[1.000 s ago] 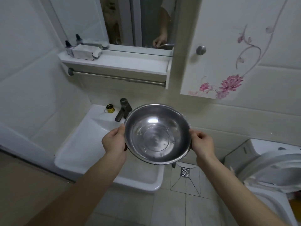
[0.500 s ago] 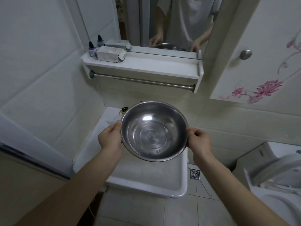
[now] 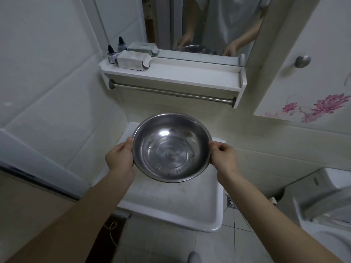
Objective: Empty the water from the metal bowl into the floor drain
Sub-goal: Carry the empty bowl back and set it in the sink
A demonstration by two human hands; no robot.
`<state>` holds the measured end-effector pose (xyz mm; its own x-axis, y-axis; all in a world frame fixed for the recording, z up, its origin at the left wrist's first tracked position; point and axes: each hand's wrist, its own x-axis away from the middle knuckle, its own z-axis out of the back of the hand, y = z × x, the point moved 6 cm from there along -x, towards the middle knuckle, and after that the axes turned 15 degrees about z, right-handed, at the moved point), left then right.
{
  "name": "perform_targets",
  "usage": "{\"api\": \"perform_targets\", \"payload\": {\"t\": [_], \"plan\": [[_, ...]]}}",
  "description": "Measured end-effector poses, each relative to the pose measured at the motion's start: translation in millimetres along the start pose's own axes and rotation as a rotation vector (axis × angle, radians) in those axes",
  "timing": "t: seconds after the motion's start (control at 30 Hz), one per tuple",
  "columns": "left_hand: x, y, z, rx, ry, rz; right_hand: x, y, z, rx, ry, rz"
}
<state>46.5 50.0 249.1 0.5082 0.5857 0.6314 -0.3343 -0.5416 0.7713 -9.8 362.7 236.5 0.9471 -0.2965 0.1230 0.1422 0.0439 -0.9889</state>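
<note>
Gripping the round, shiny steel bowl (image 3: pixel 171 149) by opposite edges of its rim, the left hand (image 3: pixel 119 158) and right hand (image 3: pixel 224 158) curl their fingers round it. The bowl hangs above the white rectangular ceramic sink (image 3: pixel 171 205), its mouth tipped toward the person; being round, it has no long axis. The small square metal floor drain (image 3: pixel 232 202) lies just right of the sink.

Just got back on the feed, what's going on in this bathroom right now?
A person holds the metal bowl by its rim, with the left hand on one side and the right hand on the other. The bowl is above the white sink, not over the floor drain, which sits in the tiled floor to the right of the sink. It is hard to tell whether any water is in the bowl.
</note>
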Motion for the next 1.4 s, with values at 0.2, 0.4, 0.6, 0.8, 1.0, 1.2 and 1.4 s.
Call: {"api": "perform_targets", "payload": {"t": [0.2,0.4,0.6,0.8,1.0,1.2,1.4], "plan": [[3.6,-0.6,-2.8,0.014,0.036,-0.013,-18.9,-1.2,-5.2,-0.002,-0.038,0.017],[0.2,6.5,-1.3,0.050,0.028,-0.034,-20.8,-5.7,-13.3,-0.026,-0.053,0.018],[-15.0,16.8,-0.5,0.034,-0.016,-0.031,-17.3,-10.7,-25.5,-0.028,-0.004,0.023],[-44.8,35.6,5.2,-0.011,-0.091,-0.020,1.5,-9.0,-48.3,-0.004,0.099,0.017],[-75.8,64.2,17.6,-0.027,-0.179,-0.024,26.1,-8.3,-83.0,0.024,0.173,0.013],[-99.8,76.5,29.6,-0.070,-0.247,-0.022,51.4,-7.5,-104.5,0.044,0.235,0.039],[-118.8,54.7,37.7,-0.134,-0.247,0.029,69.0,3.7,-103.8,0.068,0.260,0.023]]}}
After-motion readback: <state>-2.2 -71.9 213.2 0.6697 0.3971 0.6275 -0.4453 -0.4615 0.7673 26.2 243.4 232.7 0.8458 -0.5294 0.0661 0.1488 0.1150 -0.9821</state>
